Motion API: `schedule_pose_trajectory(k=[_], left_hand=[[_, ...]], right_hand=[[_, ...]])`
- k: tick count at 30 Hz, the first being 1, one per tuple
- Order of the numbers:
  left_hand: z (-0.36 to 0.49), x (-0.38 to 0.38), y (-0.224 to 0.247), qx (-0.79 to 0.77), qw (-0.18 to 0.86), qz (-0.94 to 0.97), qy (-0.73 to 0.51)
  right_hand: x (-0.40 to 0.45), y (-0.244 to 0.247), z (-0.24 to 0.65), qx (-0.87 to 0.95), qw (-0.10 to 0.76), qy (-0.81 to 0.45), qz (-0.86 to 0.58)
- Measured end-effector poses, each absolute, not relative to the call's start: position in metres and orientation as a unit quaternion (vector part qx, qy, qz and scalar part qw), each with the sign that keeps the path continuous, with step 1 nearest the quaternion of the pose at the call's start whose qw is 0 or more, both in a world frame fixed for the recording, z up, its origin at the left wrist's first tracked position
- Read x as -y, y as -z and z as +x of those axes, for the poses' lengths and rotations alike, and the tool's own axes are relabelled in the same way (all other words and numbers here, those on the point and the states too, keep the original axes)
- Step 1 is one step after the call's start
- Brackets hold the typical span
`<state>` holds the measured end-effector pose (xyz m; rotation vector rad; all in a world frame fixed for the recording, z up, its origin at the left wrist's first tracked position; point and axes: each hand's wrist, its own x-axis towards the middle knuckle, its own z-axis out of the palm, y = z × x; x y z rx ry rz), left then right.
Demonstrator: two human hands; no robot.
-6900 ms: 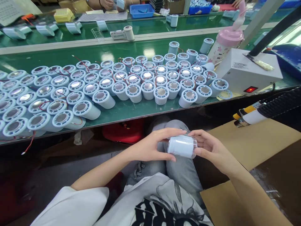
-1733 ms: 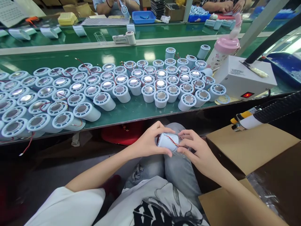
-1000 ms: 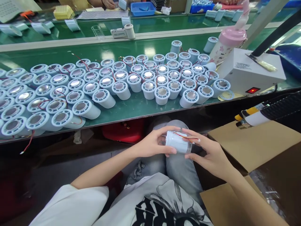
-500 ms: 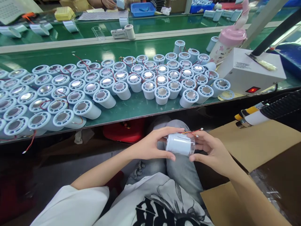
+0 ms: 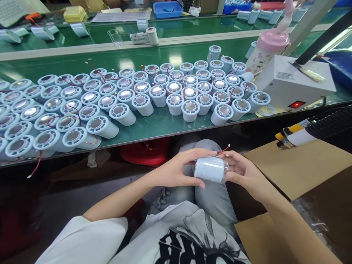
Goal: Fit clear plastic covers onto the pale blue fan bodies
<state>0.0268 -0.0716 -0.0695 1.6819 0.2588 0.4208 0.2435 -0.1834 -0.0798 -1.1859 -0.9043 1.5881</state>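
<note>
L hand [image 5: 176, 169] grips the blue cyl. [image 5: 210, 169] above the lap [image 5: 211, 201], R hand [image 5: 249, 176] clamps its clear sleeve [image 5: 226, 168] at the end — and those loose wires [image 5: 224, 149] could prob. get pinched or tugged if it's twisted w/o slack.

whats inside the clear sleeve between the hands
Inside the clear sleeve is a pale blue cylinder; wires show just above, near the right hand. The left hand partly hides the left end, and the underside cannot be seen.
</note>
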Motion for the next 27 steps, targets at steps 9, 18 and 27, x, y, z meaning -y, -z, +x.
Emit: schedule_pose_trajectory(k=[9, 18, 27], left_hand=[[0.027, 0.071, 0.072, -0.104, 0.612, 0.758, -0.201], [0.028, 0.071, 0.072, -0.086, 0.599, 0.768, -0.210], [0.026, 0.074, 0.070, -0.089, 0.605, 0.763, -0.210]], right_hand=[[0.179, 0.077, 0.236, 0.304, 0.440, -0.690, -0.487], [0.178, 0.080, 0.228, 0.236, 0.431, -0.718, -0.493], [0.177, 0.081, 0.227, 0.167, 0.341, -0.812, -0.442]])
